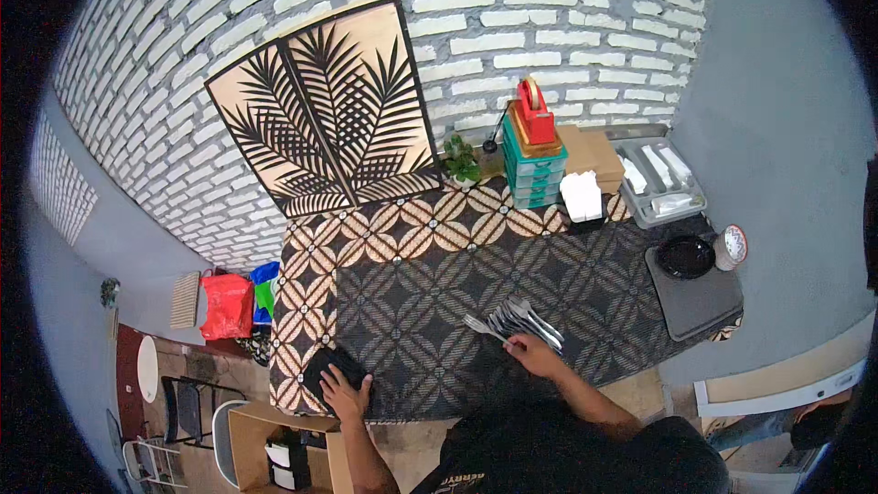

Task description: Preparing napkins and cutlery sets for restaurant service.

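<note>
My left hand (346, 394) lies with its fingers spread over a dark box-like object (337, 361) at the table's front left corner; the hand hides part of it. My right hand (538, 355) pinches the handle end of a metal fork (483, 324), whose tines point left. Against that hand lies a bunch of metal cutlery (523, 315), its pieces mostly side by side. Both rest on a patterned cloth (439, 288) with a dark sheer layer over most of it.
Along the back stand a potted plant (461, 159), a teal drawer unit (536, 175) under a red tape dispenser (535, 113), a napkin holder (583, 199) and a cutlery tray (641, 202). Right are grey trays (696, 309) with a black plate (686, 256). A cardboard box (250, 439) sits front left.
</note>
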Demonstrator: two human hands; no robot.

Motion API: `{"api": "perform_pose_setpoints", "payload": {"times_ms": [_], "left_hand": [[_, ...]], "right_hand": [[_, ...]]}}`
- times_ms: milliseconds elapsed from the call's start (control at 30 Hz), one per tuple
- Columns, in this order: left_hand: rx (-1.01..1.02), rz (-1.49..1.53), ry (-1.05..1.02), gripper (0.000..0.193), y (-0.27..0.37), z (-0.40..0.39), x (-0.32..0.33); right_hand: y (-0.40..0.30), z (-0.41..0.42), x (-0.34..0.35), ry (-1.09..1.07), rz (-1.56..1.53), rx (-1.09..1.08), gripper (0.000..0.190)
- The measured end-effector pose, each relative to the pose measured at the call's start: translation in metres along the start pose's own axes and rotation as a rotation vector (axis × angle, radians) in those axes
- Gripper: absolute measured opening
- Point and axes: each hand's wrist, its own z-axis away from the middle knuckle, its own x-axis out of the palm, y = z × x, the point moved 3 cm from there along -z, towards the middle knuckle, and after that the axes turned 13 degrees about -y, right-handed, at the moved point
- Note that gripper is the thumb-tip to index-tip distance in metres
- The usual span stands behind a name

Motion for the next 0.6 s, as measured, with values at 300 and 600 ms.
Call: {"api": "perform_pose_setpoints", "payload": {"times_ms": [300,600], "left_hand": [[-0.343,0.523,0.043,0.05,-0.104,-0.014,0.0],[-0.154,0.78,0.125,0.059,0.02,-0.013,-0.115]], "right_hand": [[0.002,0.003,0.012,-0.074,-0.344,0.034,0.026],[-0.049,0.018,0.019,-0.1,-0.658,-0.093,0.023]]}}
